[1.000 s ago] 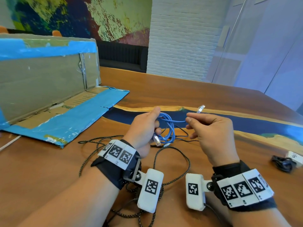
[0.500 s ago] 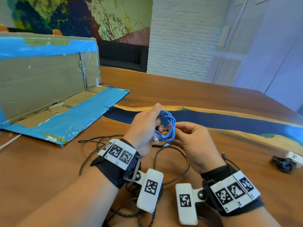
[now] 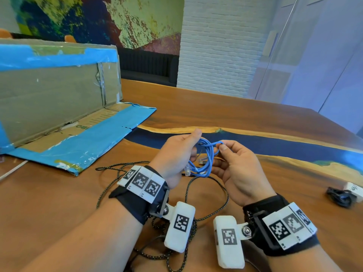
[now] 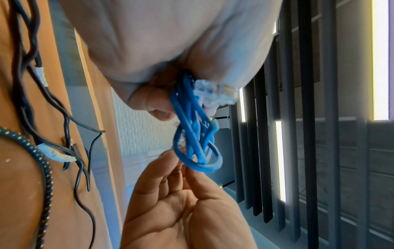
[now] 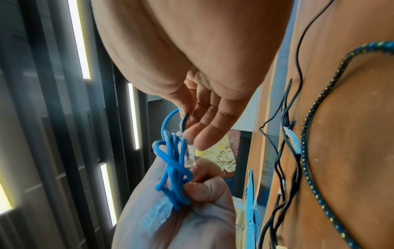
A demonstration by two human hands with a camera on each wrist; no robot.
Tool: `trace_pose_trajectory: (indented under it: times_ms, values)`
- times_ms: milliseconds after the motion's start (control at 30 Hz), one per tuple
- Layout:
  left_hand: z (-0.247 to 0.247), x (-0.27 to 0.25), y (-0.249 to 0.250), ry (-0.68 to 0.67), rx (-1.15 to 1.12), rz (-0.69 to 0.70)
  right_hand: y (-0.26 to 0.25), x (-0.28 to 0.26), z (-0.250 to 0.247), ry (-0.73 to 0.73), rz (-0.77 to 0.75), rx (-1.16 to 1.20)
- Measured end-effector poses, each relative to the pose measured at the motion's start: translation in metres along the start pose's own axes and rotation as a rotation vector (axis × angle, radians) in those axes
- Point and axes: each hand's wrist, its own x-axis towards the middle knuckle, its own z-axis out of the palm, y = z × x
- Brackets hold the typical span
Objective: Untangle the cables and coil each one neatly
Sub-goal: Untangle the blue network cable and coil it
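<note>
Left hand [image 3: 176, 154] gripped the blue cable [image 3: 204, 160], several small loops with clear plugs dangling (held above the table [image 3: 255, 114]). Right hand [image 3: 237, 169] pinched its top loop. Braided black cable [image 3: 216, 185] lay loose beneath both wrists; cardboard box [image 3: 59, 91] stood off left.

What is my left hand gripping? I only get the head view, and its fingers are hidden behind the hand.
Observer: In the right wrist view the left hand curls its fingers round the bunched loops of the blue cable.
Operator: And the right hand?
Observer: The right hand pinches one loop; its other fingers lie straight beside a clear plug.
Operator: Anything under my wrists?
Observer: Thin black cables with white tape lie beside the braided cable.
</note>
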Motion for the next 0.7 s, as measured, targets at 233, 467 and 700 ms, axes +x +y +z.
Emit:
trace_pose_trajectory:
  times_ms: [233, 467, 700]
  values:
    - [0.0001, -0.0014, 0.0009, -0.058, -0.224, -0.137, 0.0052, -0.0035, 0.0000, -0.221, 0.137, 0.079]
    - [0.0000, 0.0005, -0.0030, -0.010, -0.259, -0.152, 0.0080, -0.0062, 0.0016, -0.252, 0.105, -0.031]
    - [-0.0002, 0.0033, -0.0061, 0.078, -0.186, -0.031, 0.0055, -0.0099, 0.0050, -0.357, 0.022, -0.107]
